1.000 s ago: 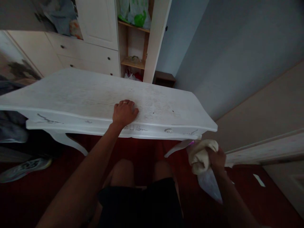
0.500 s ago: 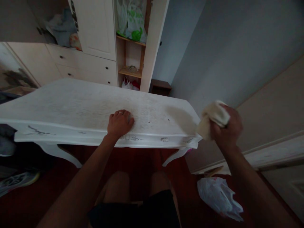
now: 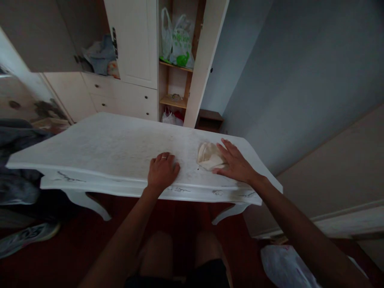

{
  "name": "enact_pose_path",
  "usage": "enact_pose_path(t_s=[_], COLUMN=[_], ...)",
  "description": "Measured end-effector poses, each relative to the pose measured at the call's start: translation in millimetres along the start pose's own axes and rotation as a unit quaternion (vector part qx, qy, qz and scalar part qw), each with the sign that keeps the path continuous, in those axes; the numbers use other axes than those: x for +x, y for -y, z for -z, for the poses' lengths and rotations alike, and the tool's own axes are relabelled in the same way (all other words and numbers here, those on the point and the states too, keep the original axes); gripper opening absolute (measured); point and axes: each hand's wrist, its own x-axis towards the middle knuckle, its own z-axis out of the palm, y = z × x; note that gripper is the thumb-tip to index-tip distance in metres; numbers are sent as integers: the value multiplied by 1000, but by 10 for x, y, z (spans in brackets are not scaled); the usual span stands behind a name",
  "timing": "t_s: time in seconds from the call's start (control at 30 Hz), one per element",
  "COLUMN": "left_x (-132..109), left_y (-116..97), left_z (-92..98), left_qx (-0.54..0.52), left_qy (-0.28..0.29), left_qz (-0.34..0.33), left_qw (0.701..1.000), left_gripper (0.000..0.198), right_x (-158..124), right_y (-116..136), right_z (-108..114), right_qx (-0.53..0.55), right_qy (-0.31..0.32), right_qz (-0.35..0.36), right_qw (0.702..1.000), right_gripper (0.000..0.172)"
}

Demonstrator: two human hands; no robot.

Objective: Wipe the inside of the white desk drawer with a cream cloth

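My left hand [image 3: 163, 172], with a ring on one finger, rests palm down on the white table [image 3: 99, 148] near its front edge, fingers lightly bent and holding nothing. My right hand [image 3: 235, 162] lies flat with its fingers stretched out, pressing on the right side of a crumpled cream cloth [image 3: 208, 156]. The cloth sits on the tabletop toward the right end, a short way right of my left hand. The tabletop looks dusty and scuffed, with dark marks along its front edge.
A white wardrobe [image 3: 135, 44] stands behind the table, with plastic bags [image 3: 178, 40] on an open shelf. A white plastic bag [image 3: 285, 266] lies on the red floor at lower right. A shoe [image 3: 27, 234] and dark clothing [image 3: 18, 160] are at left. My knees are under the table.
My right hand rose from below the table's right corner with the cloth, then came down and laid it on the tabletop, fingers now flat. My left hand stayed put.
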Motion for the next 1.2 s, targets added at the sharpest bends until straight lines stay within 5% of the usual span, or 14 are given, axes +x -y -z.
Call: enact_pose_path(t_s=[0.17, 0.37, 0.67, 0.9, 1.07, 1.2], left_x=[-30, -38, -44, -30, 78, 236], left_y=[-3, 0, 7, 37, 4, -383], left_z=[-17, -11, 20, -7, 58, 121], left_qx=[7, -3, 2, -6, -98, -269], left_qy=[-11, -10, 4, 14, 36, 27], left_qz=[-3, -7, -9, -8, 92, 127], left_qw=[1000, 1000, 1000, 1000, 990, 954], left_gripper=[40, 41, 41, 40, 28, 23], right_x=[-311, -399, -174, -287, -488, -492], right_y=[-299, -728, -601, -565, -716, -793], right_z=[180, 209, 448, 512, 321, 211], right_qx=[69, 185, 296, 406, 474, 570], right_qy=[-1, 32, 93, -20, 19, 37], right_qz=[-144, -334, -284, -298, -453, -473], right_qw=[987, 924, 907, 864, 755, 671], right_gripper=[84, 74, 56, 55, 53, 39])
